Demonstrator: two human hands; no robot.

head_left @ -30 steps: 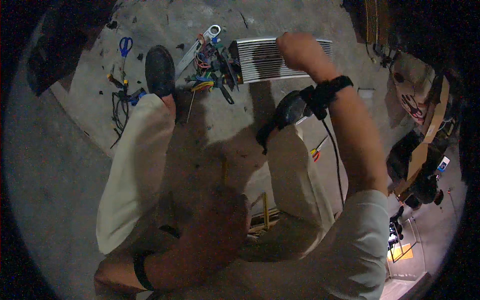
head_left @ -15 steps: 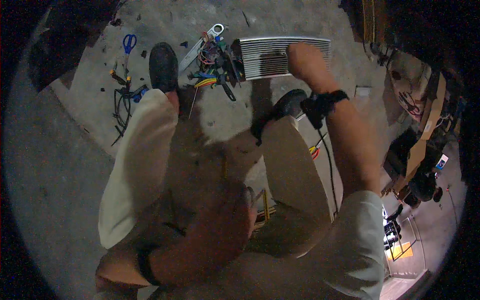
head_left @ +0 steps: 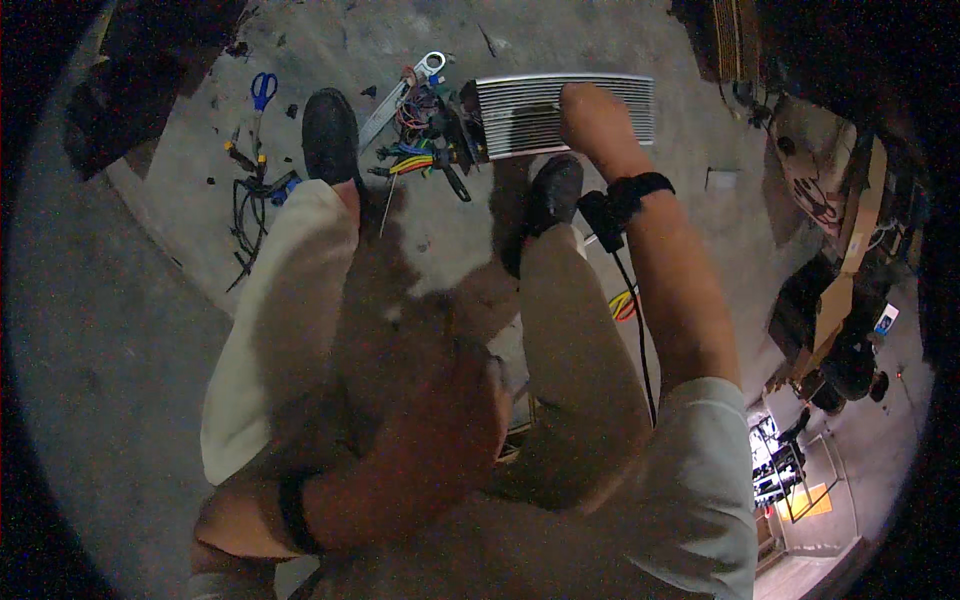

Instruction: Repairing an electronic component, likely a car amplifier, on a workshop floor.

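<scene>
My right hand (head_left: 597,123) is a closed fist over the right half of a silver finned metal block (head_left: 500,95), which looks like a heat sink. Its fingers face away, so whatever they hold is hidden. The hand's shadow falls on the fins to its left. At the block's left end lies a tangle of thin coloured wires and dark parts (head_left: 430,115). My left hand (head_left: 450,400) hangs in deep shadow between my knees, its fingers too dark to read.
A ring-ended metal wrench (head_left: 380,120), cable ends with yellow and red sleeves (head_left: 413,163) and blue-handled scissors (head_left: 264,92) lie around my left shoe (head_left: 330,135). Black cables (head_left: 245,215) lie farther left. Cardboard (head_left: 835,310) and clutter stand at right. A cord (head_left: 640,330) trails from my right wrist.
My right hand has shifted slightly left across the fins, still closed. My right knee and shoe have moved a little left. The left hand stays low in shadow.
</scene>
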